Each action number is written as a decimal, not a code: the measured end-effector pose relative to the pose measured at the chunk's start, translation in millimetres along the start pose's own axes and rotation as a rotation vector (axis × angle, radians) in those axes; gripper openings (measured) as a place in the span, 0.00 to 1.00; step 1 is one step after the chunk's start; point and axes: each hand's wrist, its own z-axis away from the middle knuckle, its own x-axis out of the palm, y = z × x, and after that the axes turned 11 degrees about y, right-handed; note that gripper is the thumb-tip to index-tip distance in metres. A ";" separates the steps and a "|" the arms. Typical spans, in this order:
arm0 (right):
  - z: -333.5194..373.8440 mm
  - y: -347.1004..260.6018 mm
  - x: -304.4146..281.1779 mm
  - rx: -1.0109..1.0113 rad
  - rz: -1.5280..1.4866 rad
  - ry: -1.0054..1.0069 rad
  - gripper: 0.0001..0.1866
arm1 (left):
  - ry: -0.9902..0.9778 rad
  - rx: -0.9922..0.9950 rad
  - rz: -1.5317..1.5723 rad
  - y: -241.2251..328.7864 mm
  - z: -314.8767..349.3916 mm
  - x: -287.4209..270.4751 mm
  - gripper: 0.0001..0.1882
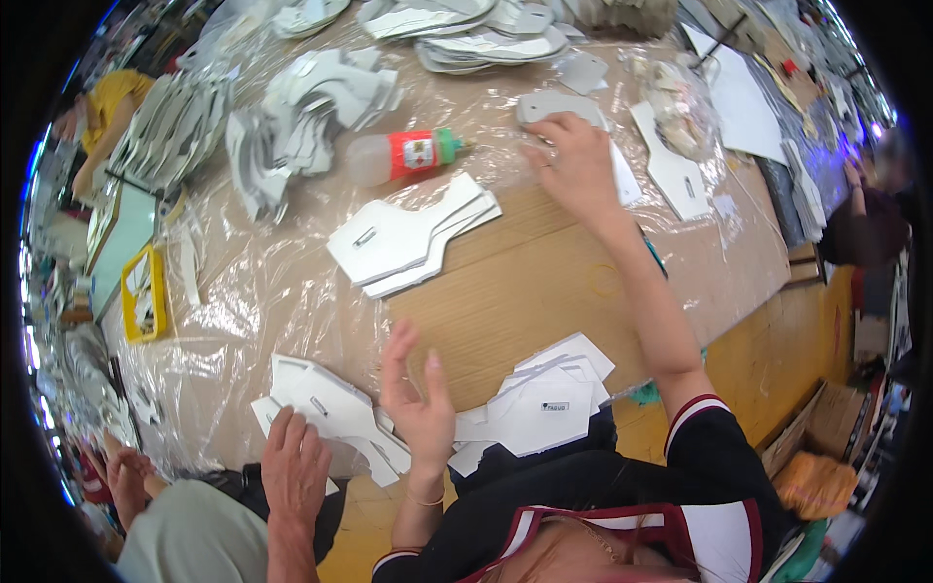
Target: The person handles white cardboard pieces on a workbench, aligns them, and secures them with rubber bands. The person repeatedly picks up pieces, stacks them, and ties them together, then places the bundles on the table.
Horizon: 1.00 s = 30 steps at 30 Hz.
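Observation:
Near my body, my left hand point(418, 403) is raised with its fingers and thumb apart, holding nothing. It is between two loose stacks of white cut panels: the left stack point(330, 408) and the right stack point(554, 398), whose top panel bears a small dark label. My right arm stretches forward. Its hand point(581, 170) is over the near edge of a greyish rounded panel point(559, 105), thumb and fingers apart; whether the fingertips touch it is hard to tell. Several white panels point(403, 238) overlap on the table, just beyond a brown cardboard sheet point(515, 301).
A co-worker's hand point(296, 462) rests by the left stack. A squeeze bottle point(403, 155) with red label and green cap lies on the plastic-covered table. Piles of grey-white panels point(486, 39) line the far side. A yellow basket point(144, 296) is at left, a plastic bag point(675, 107) at right.

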 end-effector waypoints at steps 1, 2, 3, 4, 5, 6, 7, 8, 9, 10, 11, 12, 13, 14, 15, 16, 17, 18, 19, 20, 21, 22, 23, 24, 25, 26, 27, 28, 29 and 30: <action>6.5 20.5 -13.2 0.056 0.023 0.019 0.13 | -0.094 0.011 -0.019 -1.4 2.2 1.0 0.20; 16.4 39.1 -28.6 0.091 0.084 0.071 0.13 | -0.183 0.006 -0.046 -2.1 4.2 1.9 0.20; 26.5 55.8 -44.7 0.184 0.166 0.066 0.12 | -0.266 -0.001 -0.076 -1.9 6.2 2.6 0.19; 39.7 69.2 -63.1 0.257 0.074 0.108 0.12 | -0.354 0.025 -0.116 -0.9 8.0 2.9 0.20; 55.0 76.8 -78.0 0.457 0.030 0.078 0.13 | -0.436 0.043 -0.164 0.5 9.2 3.2 0.22; 70.5 82.0 -90.9 0.500 -0.053 0.041 0.13 | -0.517 0.048 -0.221 2.6 11.1 3.0 0.24; 87.2 85.9 -107.7 0.626 -0.099 -0.039 0.13 | -0.555 0.048 -0.268 5.1 13.8 3.0 0.25; 106.0 86.4 -121.0 0.713 -0.168 -0.103 0.14 | -0.603 0.048 -0.312 7.2 16.0 3.8 0.26; 122.6 86.1 -128.6 0.787 -0.142 -0.144 0.15 | -0.651 0.070 -0.340 9.0 18.1 5.5 0.27; 134.2 88.0 -134.8 0.805 -0.146 -0.153 0.15 | -0.682 0.124 -0.364 10.9 20.5 7.3 0.29; 143.8 91.4 -139.7 0.796 -0.170 -0.160 0.16 | -0.713 0.183 -0.386 12.4 23.0 9.5 0.30; 149.1 96.9 -141.6 0.806 -0.075 -0.052 0.19 | -0.723 0.255 -0.403 13.9 25.8 11.9 0.32; 150.5 104.5 -139.9 0.785 -0.003 0.057 0.21 | -0.741 0.271 -0.417 15.4 28.7 14.4 0.31; 149.9 112.7 -136.1 0.762 0.067 0.169 0.24 | -0.739 0.301 -0.430 17.0 31.6 16.9 0.31; 148.4 120.6 -129.4 0.754 0.137 0.164 0.26 | -0.747 0.319 -0.448 18.5 34.0 19.3 0.30; 144.4 129.5 -120.8 0.744 0.208 0.162 0.29 | -0.726 0.337 -0.453 19.9 36.2 21.4 0.30; 137.7 139.5 -113.6 0.752 0.286 0.153 0.31 | -0.707 0.343 -0.461 21.1 37.9 23.3 0.29; 130.9 148.1 -106.1 0.727 0.376 0.144 0.33 | -0.699 0.335 -0.486 22.1 39.4 24.7 0.29; 124.8 154.0 -97.8 0.727 0.475 0.126 0.35 | -0.672 0.347 -0.472 23.0 40.4 25.7 0.28; 120.1 157.6 -93.1 0.699 0.582 0.107 0.36 | -0.656 0.353 -0.473 23.8 40.7 26.4 0.27; 115.6 159.7 -92.5 0.710 0.570 0.139 0.34 | -0.627 0.363 -0.474 24.4 40.8 26.9 0.27; 109.6 160.0 -93.3 0.691 0.567 0.166 0.31 | -0.615 0.369 -0.466 24.7 40.3 27.2 0.26; 104.8 157.1 -96.3 0.682 0.572 0.187 0.28 | -0.598 0.371 -0.462 25.0 40.0 27.1 0.26; 100.2 151.9 -101.7 0.724 0.247 0.228 0.25 | -0.573 0.379 -0.452 25.3 39.0 26.9 0.26; 94.9 144.9 -109.1 0.776 -0.064 0.265 0.22 | -0.564 0.370 -0.437 25.7 38.0 26.8 0.24; 88.8 136.2 -116.8 0.882 -0.346 0.309 0.19 | -0.548 0.368 -0.416 26.5 36.8 26.6 0.23; 87.8 122.6 -123.3 0.852 -0.518 0.331 0.15 | -0.543 0.367 -0.398 27.6 35.3 26.3 0.22; 86.6 108.3 -130.8 0.779 -0.631 0.301 0.14 | -0.516 0.361 -0.349 29.2 34.0 25.7 0.23; 85.6 93.6 -138.0 0.772 -0.720 0.274 0.14 | -0.498 0.355 -0.304 31.1 32.4 25.1 0.24; 85.6 78.4 -142.8 0.703 -0.846 0.233 0.14 | -0.479 0.347 -0.260 33.4 31.2 24.1 0.24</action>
